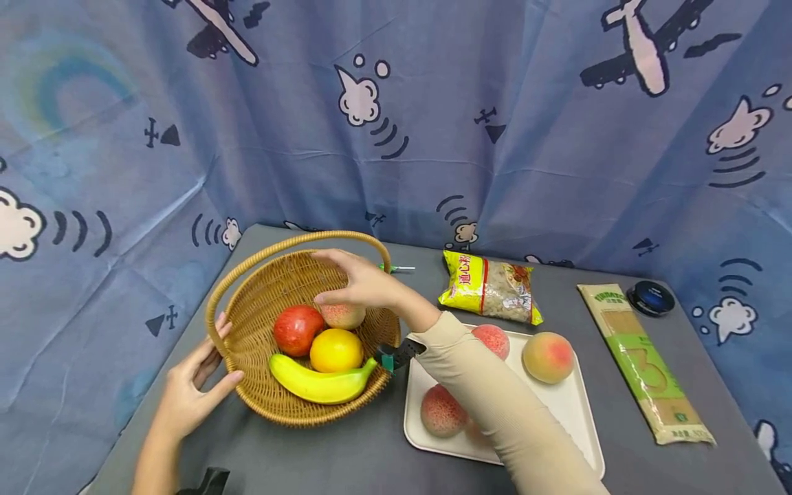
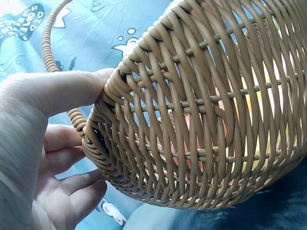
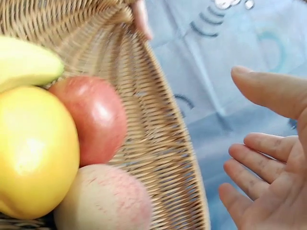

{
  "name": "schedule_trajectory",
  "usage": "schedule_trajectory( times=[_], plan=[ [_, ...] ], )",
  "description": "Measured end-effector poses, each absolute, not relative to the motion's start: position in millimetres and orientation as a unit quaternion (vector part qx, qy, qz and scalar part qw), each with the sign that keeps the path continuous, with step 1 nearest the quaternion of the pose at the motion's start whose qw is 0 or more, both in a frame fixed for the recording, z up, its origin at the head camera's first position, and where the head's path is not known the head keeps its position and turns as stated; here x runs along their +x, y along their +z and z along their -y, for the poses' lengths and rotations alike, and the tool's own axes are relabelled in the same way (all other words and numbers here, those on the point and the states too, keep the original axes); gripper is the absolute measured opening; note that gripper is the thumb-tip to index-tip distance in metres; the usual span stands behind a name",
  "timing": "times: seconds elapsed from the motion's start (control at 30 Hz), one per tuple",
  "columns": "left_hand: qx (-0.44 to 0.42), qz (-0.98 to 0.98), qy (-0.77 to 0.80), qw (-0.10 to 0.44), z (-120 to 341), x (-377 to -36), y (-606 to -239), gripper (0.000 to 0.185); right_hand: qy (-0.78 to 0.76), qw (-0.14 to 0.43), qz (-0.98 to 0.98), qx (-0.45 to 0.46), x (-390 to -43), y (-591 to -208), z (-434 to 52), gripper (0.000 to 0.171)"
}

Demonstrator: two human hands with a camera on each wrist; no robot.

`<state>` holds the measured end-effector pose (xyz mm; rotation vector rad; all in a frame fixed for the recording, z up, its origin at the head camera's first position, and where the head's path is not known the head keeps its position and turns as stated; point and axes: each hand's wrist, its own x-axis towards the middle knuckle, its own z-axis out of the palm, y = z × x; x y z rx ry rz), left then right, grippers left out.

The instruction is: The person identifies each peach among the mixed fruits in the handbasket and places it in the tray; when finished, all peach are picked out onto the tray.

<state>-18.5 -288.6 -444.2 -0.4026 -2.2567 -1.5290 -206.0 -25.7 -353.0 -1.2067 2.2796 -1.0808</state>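
The wicker basket point(image 1: 252, 323) leans with its opening toward me. My left hand point(image 1: 188, 388) holds its left side by the handle's base, the thumb point(image 2: 81, 88) on the rim and the fingers on the handle's far side. Inside the basket lie a red apple point(image 1: 297, 330), a yellow-orange fruit point(image 1: 336, 350), a banana point(image 1: 322, 385) and a peach point(image 1: 343, 316). Over the basket, just above the peach in the head view, my right hand point(image 1: 366, 278) is spread with nothing in it. The right wrist view shows that hand point(image 3: 273, 167) beside the basket's rim, apart from the fruit.
A white tray point(image 1: 578, 419) to the right carries several peaches point(image 1: 548, 357), partly hidden by my right sleeve. Behind it lies a bag of pasta point(image 1: 491, 287). Farther right are a long noodle pack point(image 1: 643, 361) and a dark round object point(image 1: 651, 298). A patterned curtain point(image 1: 421, 185) closes off the back.
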Motion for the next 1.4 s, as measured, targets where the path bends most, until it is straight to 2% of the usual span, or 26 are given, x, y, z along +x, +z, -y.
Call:
schedule_trajectory(
  times=[0.27, 0.57, 0.87, 1.13, 1.4],
  plan=[
    [-0.158, 0.792, -0.556, 0.196, 287.2, -18.6, -443.9, 0.074, -0.364, 0.274, -0.804, -0.383, -222.5, -378.9, 35.4, 0.073],
    [-0.159, 0.795, -0.551, 0.197, 289.0, -20.5, -442.5, 0.075, -0.338, 0.320, -0.804, -0.371, -224.0, -388.8, 33.2, 0.069],
    [-0.150, 0.799, -0.552, 0.188, 289.4, -20.8, -440.4, 0.076, -0.278, 0.322, -0.831, -0.359, -224.8, -396.2, 37.7, 0.067],
    [-0.136, 0.811, -0.537, 0.186, 289.4, -21.6, -440.5, 0.077, -0.221, 0.272, -0.852, -0.389, -223.8, -396.1, 38.2, 0.062],
    [-0.131, 0.817, -0.533, 0.176, 289.6, -19.0, -439.7, 0.076, -0.240, 0.224, -0.859, -0.393, -220.3, -388.2, 36.2, 0.056]
  ],
)
